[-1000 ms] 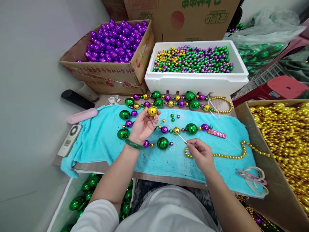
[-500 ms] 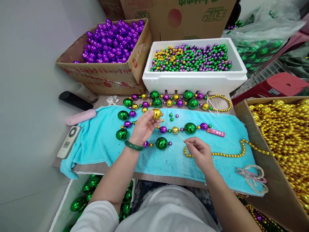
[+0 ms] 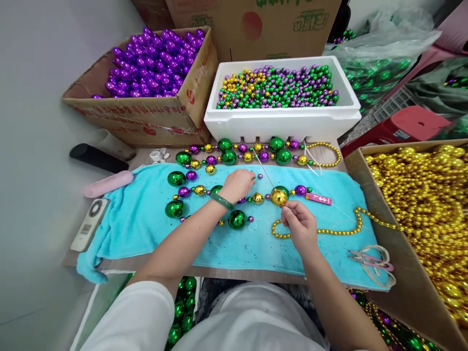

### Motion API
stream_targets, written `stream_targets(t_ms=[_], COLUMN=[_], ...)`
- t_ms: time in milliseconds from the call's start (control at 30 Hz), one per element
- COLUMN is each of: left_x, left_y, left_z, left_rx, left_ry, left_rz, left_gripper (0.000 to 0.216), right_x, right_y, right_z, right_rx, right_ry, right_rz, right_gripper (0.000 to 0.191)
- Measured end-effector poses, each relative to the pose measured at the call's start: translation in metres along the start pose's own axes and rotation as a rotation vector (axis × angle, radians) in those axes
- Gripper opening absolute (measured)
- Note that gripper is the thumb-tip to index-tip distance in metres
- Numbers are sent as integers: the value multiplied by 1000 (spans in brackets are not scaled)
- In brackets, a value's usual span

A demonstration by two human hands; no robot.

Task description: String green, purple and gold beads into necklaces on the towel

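My right hand [image 3: 302, 225] pinches a long thin needle [image 3: 263, 170] that points up and away; a large gold bead [image 3: 278, 197] sits threaded on it just above my fingers. My left hand [image 3: 238, 184], with a green bangle on its wrist, reaches over the turquoise towel [image 3: 139, 214] with its fingertips at small loose beads [image 3: 260, 176]. Whether it grips one is hidden. A partly strung row of green, purple and gold beads [image 3: 190, 191] lies under my hands. A strand of small gold beads [image 3: 329, 232] trails right from my right hand.
A white foam box of small mixed beads [image 3: 281, 117] stands behind the towel, a cardboard box of purple beads [image 3: 146, 63] to its left, a box of gold bead strands [image 3: 420, 204] at right. Finished strands [image 3: 248, 155] lie along the back. Scissors [image 3: 373, 261] rest at the towel's right end.
The gold bead has left my left hand and slid down the needle to my right hand. My left hand has dropped to the loose beads on the towel. The needle now points upward.
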State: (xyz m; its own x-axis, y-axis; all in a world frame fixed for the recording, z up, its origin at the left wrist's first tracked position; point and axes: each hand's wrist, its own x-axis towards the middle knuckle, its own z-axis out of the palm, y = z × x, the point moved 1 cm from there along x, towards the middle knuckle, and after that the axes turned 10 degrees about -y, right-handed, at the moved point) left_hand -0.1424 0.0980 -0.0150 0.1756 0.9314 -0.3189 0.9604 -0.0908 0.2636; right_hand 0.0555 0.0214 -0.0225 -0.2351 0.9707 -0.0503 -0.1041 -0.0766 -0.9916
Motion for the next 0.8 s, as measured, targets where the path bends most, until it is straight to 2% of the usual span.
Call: stream_targets(t_ms=[133,233,300,367,433,500,600,800], left_x=[16,16,11,1,-10,-22,-34,-41], left_y=[8,7,1,-7,-13,-17,-18,-18], left_z=[11,10,4,-3,-10,-15,-18,-21], left_rx=[34,-41,-385,-975,-1501,-1781,-1905,-1894], left_ry=[-50,-13,70,119,100,73,73,142], left_rz=[-46,-31,-15,12,46,76,93,93], left_gripper=[18,20,21,21,21,20,19,19], right_x=[-2,-3,-5,-6,-8,-9,-10,-11], right_y=[0,4,6,8,10,11,11,9], right_z=[-6,-12,-15,-18,-18,-17,-14,-9], right_rx=[2,-6,-19,-34,-46,-50,-48,-93], right_ry=[16,22,16,9,2,-7,-14,-40], right_rz=[5,15,21,36,56,72,91,94], right_gripper=[20,20,20,20,20,21,22,22])
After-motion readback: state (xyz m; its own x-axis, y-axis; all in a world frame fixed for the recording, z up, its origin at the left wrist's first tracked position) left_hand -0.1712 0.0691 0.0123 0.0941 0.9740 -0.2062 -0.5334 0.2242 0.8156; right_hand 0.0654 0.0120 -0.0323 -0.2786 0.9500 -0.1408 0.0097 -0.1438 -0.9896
